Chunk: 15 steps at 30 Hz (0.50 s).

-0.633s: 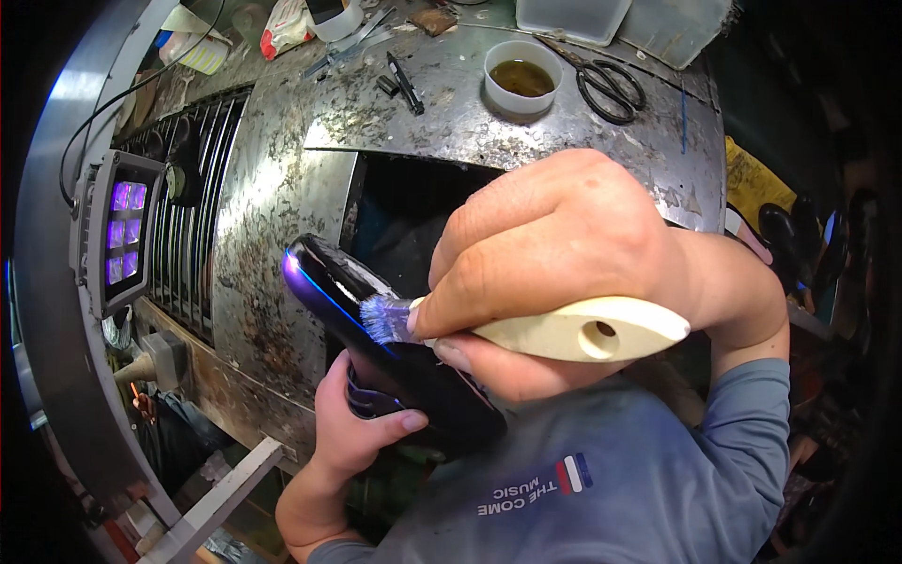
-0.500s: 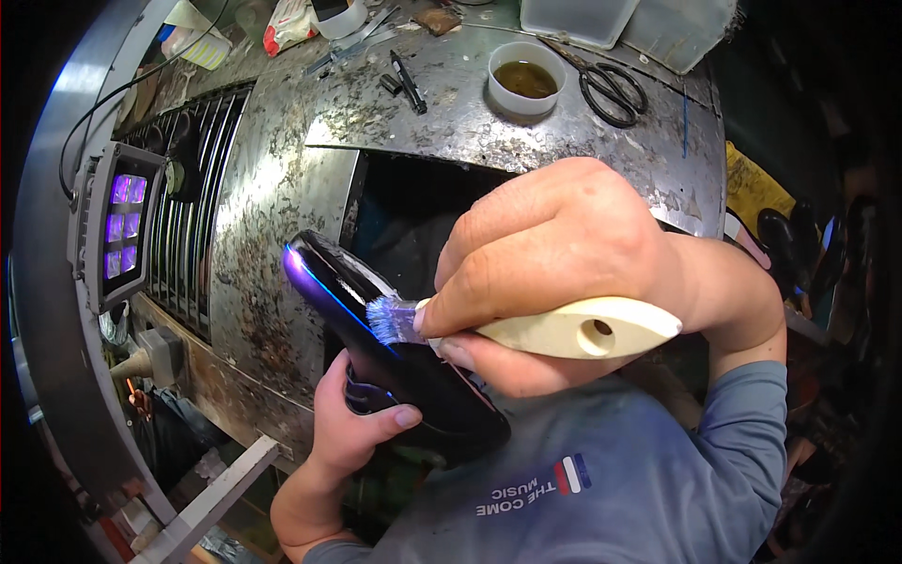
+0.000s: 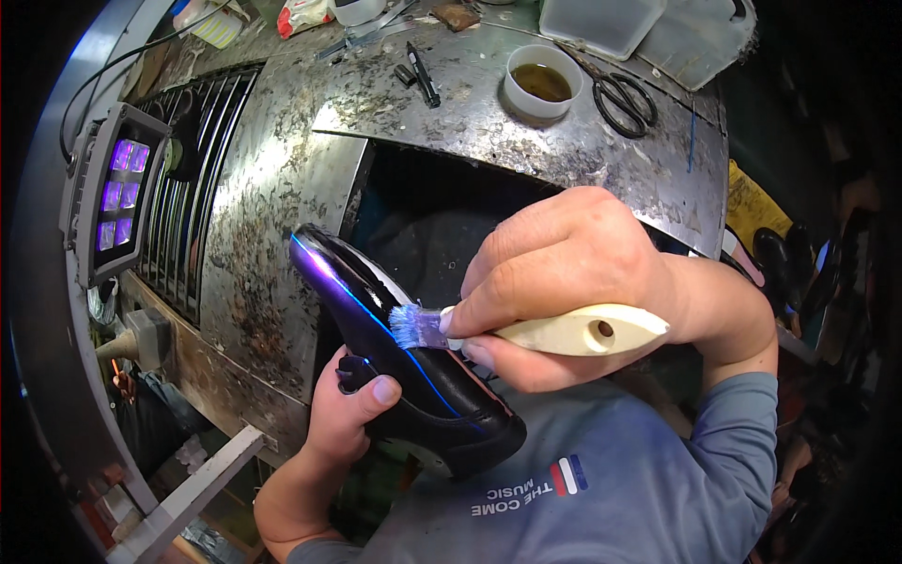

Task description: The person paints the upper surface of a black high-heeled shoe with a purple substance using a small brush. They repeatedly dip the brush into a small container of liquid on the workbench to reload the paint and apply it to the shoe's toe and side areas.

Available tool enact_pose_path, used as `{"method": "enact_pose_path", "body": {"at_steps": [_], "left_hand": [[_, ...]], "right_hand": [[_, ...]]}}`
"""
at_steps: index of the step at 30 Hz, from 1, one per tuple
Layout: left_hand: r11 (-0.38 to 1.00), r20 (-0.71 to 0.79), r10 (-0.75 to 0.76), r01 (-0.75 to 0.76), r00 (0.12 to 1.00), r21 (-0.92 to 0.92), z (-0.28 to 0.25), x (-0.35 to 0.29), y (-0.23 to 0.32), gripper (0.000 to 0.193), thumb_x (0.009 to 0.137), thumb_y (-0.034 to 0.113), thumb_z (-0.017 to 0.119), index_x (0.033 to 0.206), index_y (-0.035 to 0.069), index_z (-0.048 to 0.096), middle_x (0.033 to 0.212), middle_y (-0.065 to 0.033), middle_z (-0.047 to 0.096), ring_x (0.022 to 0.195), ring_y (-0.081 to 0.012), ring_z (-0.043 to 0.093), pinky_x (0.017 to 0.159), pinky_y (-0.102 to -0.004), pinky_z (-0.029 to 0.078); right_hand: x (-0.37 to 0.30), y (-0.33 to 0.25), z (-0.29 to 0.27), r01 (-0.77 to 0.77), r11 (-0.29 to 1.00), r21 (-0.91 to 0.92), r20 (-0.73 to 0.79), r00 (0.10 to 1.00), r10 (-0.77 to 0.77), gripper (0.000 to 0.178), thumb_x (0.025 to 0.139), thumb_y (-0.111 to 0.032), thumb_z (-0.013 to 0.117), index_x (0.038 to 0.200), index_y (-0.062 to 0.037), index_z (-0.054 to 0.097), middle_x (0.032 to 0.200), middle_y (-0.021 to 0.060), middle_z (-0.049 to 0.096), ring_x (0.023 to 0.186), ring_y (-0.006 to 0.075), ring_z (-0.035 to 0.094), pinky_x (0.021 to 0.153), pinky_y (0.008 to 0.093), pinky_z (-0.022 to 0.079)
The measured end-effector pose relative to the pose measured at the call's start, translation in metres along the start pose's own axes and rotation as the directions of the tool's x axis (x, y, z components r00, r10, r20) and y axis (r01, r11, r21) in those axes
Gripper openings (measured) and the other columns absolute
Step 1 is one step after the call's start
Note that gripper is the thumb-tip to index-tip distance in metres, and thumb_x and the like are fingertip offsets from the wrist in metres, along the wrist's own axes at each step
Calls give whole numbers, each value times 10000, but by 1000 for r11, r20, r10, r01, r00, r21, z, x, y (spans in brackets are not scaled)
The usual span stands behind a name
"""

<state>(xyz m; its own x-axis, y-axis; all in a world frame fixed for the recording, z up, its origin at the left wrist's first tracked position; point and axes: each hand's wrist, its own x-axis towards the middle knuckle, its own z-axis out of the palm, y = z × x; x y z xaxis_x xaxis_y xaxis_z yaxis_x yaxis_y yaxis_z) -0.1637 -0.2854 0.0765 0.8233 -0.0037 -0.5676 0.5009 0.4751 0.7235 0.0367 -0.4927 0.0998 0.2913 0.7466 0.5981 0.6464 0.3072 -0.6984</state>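
Observation:
A black shoe (image 3: 413, 390) is held at a slant in front of my body, its toe pointing up and to the left. My left hand (image 3: 349, 404) is closed around its near side, thumb on top; the other fingers are mostly hidden. My right hand (image 3: 568, 282) grips a flat paintbrush (image 3: 564, 334) with a cream handle. The brush's pale bristles, tinted blue by the light, touch the shoe along its sole edge, about midway. A thin blue line glows along the upper's border with the sole, and the toe shines violet.
A lamp (image 3: 117, 195) with violet cells stands at the left beside a metal grille (image 3: 202, 179). On the stained metal bench (image 3: 272, 216) are a bowl of brownish liquid (image 3: 543, 83), scissors (image 3: 624, 103) and a black marker (image 3: 423, 75). A dark opening (image 3: 423, 207) lies beyond the shoe.
The shoe has turned in my left hand, showing more of its upper and the blue line. My right hand and the brush have shifted slightly right, farther along the sole edge from the toe.

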Motion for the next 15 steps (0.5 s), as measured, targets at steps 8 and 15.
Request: {"method": "enact_pose_path", "body": {"at_steps": [8,15], "left_hand": [[999,-31,2,-3,1000,-36,1,-1,2,702,917,362,763,1421,-42,489,1276,-151,660,1175,-246,663,1050,-405,522],[995,-53,25,-30,998,-96,-1,-1,-3,653,947,345,732,1417,-42,494,1280,-156,663,1176,-271,672,1048,-427,536]], "right_hand": [[-4,-2,6,-28,998,58,19,999,27,119,756,-61,788,859,-16,752,732,87,699,609,234,699,548,325,577],[-4,2,-16,-83,996,-37,-11,997,83,154,785,-86,808,923,-38,760,813,109,729,702,256,721,631,341,583]]}}
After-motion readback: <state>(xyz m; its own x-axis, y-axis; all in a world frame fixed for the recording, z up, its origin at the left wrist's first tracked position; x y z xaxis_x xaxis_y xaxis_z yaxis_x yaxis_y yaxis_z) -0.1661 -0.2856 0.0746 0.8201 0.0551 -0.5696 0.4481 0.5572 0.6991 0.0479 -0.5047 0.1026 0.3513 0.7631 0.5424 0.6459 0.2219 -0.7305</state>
